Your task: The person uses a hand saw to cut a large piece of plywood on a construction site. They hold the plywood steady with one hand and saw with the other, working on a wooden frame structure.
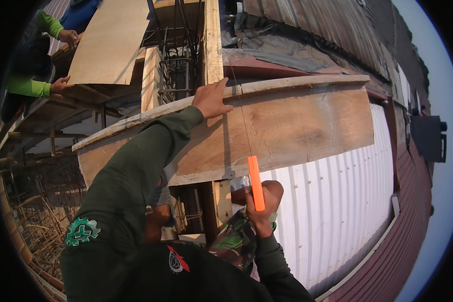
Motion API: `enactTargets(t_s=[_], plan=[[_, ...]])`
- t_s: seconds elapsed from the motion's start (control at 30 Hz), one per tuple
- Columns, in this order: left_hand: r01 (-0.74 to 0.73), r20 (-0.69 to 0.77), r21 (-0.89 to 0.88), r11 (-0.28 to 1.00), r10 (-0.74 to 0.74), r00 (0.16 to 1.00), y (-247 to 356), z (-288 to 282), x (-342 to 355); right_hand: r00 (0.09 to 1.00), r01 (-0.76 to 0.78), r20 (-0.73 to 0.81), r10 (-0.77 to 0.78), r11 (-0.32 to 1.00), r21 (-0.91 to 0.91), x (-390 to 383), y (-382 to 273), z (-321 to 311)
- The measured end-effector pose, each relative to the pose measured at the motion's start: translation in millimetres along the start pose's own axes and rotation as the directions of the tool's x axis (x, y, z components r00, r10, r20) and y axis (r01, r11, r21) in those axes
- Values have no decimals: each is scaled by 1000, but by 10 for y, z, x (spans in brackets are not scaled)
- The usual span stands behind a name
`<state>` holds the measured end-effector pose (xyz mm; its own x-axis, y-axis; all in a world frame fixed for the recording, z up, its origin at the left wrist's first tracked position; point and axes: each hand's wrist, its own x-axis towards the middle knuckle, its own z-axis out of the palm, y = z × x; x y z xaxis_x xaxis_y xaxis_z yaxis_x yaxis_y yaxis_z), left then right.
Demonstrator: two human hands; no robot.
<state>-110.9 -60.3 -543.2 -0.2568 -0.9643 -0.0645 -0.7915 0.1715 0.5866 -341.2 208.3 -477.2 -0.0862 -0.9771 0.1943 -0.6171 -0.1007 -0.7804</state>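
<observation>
A long plywood board (282, 118) with a timber batten (307, 82) along its far edge lies across in front of me. My left hand (211, 99) grips the batten left of centre, thumb on the near side, other fingers partly hidden over the far edge. In my right hand (260, 209), closed at the board's near edge, is the orange handle of a handsaw (255, 182). Its thin blade appears almost edge-on and runs away from me across the board and batten. Whether its teeth are in the wood I cannot tell. My knee in camouflage trousers (234, 241) is below the board.
At the upper left, another person in bright green sleeves (38, 88) has both hands on a plywood sheet (108, 45). Steel rebar (176, 70) stands between timber beams beyond my board. White corrugated roofing (332, 201) slopes away at right. Bamboo scaffolding (50, 211) lies far below on the left.
</observation>
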Motion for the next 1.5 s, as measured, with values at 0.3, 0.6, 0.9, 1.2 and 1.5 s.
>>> enactTargets(t_s=[0.3,0.6,0.9,1.2,1.5], plan=[[31,1,33,999,-31,1000,-88,159,270,999,-51,-11,51,998,25,48,34,-148],[139,95,32,990,-141,985,-28,100,296,997,-70,35,69,997,33,161,44,-194],[126,137,14,992,-127,982,-42,68,322,987,-154,67,149,984,89,262,32,-15],[103,122,27,994,-105,987,11,33,319,965,-262,55,258,961,90,459,107,166],[129,141,109,986,-144,980,-25,68,360,983,-151,98,154,988,-37,-9,-97,-476]])
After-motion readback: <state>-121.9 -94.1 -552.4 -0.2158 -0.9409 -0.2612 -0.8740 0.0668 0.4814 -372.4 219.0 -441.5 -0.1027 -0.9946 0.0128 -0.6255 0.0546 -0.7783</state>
